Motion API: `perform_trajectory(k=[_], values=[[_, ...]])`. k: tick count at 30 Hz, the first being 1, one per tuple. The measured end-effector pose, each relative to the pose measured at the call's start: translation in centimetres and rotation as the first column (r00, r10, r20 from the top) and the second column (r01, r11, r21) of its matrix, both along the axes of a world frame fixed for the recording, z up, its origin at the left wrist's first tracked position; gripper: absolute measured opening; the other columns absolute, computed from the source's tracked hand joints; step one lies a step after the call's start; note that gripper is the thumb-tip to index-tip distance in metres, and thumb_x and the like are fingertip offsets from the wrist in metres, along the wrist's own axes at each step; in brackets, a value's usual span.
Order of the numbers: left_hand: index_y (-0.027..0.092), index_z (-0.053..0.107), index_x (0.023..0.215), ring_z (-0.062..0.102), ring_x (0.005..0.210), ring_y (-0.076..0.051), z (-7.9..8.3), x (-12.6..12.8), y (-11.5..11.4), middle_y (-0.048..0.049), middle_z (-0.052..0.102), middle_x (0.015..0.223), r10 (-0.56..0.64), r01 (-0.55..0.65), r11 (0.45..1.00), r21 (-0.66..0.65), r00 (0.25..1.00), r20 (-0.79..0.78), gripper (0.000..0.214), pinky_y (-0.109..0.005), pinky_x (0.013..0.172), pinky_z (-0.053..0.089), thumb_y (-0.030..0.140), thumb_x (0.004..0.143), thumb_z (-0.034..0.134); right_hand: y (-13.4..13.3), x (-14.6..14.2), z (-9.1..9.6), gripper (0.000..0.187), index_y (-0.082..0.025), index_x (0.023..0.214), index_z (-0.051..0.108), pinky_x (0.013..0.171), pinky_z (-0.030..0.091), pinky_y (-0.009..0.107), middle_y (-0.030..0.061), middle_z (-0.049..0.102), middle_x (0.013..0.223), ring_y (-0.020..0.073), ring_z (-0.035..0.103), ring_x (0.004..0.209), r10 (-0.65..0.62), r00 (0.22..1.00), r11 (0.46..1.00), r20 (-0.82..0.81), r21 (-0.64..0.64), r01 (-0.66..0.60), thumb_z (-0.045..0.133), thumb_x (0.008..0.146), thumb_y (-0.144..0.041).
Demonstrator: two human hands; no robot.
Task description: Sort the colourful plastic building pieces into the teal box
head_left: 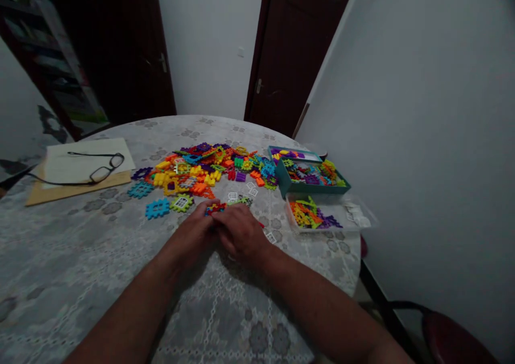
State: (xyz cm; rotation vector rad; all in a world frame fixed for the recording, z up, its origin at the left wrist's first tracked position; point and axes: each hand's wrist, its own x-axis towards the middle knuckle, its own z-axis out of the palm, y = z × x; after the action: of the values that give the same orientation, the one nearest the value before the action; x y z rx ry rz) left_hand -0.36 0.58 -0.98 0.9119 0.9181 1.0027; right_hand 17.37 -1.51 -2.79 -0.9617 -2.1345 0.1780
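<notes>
My left hand (192,234) and my right hand (240,232) meet on the table, fingers curled together around a small cluster of joined plastic pieces (215,208) in red, blue and yellow. Just beyond them lies a wide heap of colourful interlocking plastic pieces (205,168). A blue piece (157,208) and a green piece (181,203) lie loose to the left of my left hand. Much of what the fingers grip is hidden.
A round table with a grey patterned cloth (80,267). A teal box (308,179) and a clear tray (328,216) with more pieces stand at the right. Glasses (102,172) lie on papers (76,171) at left. A white wall runs along the right; a chair (446,334) stands below.
</notes>
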Motion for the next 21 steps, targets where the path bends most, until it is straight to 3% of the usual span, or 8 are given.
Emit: perform_trajectory(k=[3, 5, 7, 9, 13, 18, 21], values=[[0.030, 0.066, 0.132, 0.076, 0.100, -0.028, 0.2, 0.2, 0.1, -0.0099, 0.075, 0.120, 0.016, -0.015, 0.999, 0.038, 1.000, -0.017, 0.058, -0.034, 0.072, 0.062, 0.018, 0.076, 0.079, -0.3, 0.1, 0.4, 0.046, -0.025, 0.146, 0.063, 0.117, 0.048, 0.051, 0.0132, 0.067, 0.140, 0.0287, 0.060, 0.132, -0.168, 0.967, 0.984, -0.193, -0.099, 0.151, 0.065, 0.100, -0.028], [0.031, 0.063, 0.134, 0.076, 0.103, -0.030, 0.5, 0.5, 0.1, -0.0095, 0.075, 0.122, 0.016, -0.015, 0.999, 0.051, 1.000, -0.022, 0.061, -0.037, 0.076, 0.064, 0.017, 0.076, 0.076, -0.4, 0.0, 0.5, 0.046, -0.024, 0.146, 0.063, 0.112, 0.052, 0.047, 0.0114, 0.070, 0.135, 0.0269, 0.065, 0.126, -0.307, 0.901, 0.928, -0.306, -0.306, 0.212, 0.066, 0.100, -0.032], [0.031, 0.060, 0.136, 0.077, 0.103, -0.030, 0.7, 0.8, 0.0, -0.0099, 0.076, 0.122, 0.010, -0.008, 0.998, 0.055, 0.999, -0.034, 0.063, -0.039, 0.078, 0.064, 0.016, 0.076, 0.074, -0.2, 0.0, 0.4, 0.038, -0.024, 0.138, 0.069, 0.102, 0.057, 0.040, 0.0069, 0.076, 0.123, 0.0232, 0.071, 0.112, -0.355, 0.864, 0.850, -0.358, -0.509, 0.139, 0.066, 0.102, -0.035], [0.031, 0.059, 0.137, 0.077, 0.102, -0.030, 0.7, 1.0, -0.2, -0.0100, 0.076, 0.121, -0.005, 0.009, 0.998, 0.063, 0.997, -0.072, 0.065, -0.039, 0.080, 0.064, 0.016, 0.076, 0.074, 0.0, -0.1, 0.3, 0.029, -0.023, 0.127, 0.074, 0.093, 0.058, 0.035, 0.0040, 0.078, 0.114, 0.0212, 0.073, 0.103, -0.365, 0.848, 0.792, -0.385, -0.606, 0.066, 0.066, 0.101, -0.034], [0.030, 0.058, 0.140, 0.076, 0.108, -0.029, 0.4, 0.9, -0.4, -0.0098, 0.075, 0.125, 0.005, 0.022, 0.990, 0.136, 0.981, -0.196, 0.067, -0.037, 0.086, 0.063, 0.017, 0.076, 0.074, -0.1, -0.2, 0.8, 0.029, -0.023, 0.125, 0.074, 0.089, 0.058, 0.033, 0.0026, 0.079, 0.110, 0.0208, 0.073, 0.098, -0.377, 0.822, 0.789, -0.427, -0.613, 0.043, 0.069, 0.097, -0.028], [0.031, 0.058, 0.141, 0.077, 0.104, -0.032, 0.5, 0.8, -0.6, -0.0090, 0.076, 0.121, 0.021, 0.004, 0.990, 0.139, 0.983, -0.184, 0.070, -0.039, 0.080, 0.064, 0.020, 0.074, 0.075, -0.7, -0.2, 1.8, 0.033, -0.025, 0.126, 0.072, 0.087, 0.057, 0.033, 0.0015, 0.077, 0.105, 0.0198, 0.071, 0.094, -0.313, 0.818, 0.811, -0.483, -0.584, -0.035, 0.073, 0.095, -0.035], [0.033, 0.057, 0.144, 0.077, 0.095, -0.031, 0.6, 0.8, -0.7, -0.0083, 0.077, 0.117, -0.019, 0.045, 0.989, 0.140, 0.983, -0.181, 0.073, -0.039, 0.073, 0.064, 0.023, 0.075, 0.076, -0.6, 0.0, 1.8, 0.029, -0.024, 0.118, 0.071, 0.075, 0.058, 0.030, 0.0004, 0.075, 0.097, 0.0182, 0.070, 0.084, -0.312, 0.773, 0.770, -0.553, -0.623, -0.135, 0.071, 0.096, -0.042]])
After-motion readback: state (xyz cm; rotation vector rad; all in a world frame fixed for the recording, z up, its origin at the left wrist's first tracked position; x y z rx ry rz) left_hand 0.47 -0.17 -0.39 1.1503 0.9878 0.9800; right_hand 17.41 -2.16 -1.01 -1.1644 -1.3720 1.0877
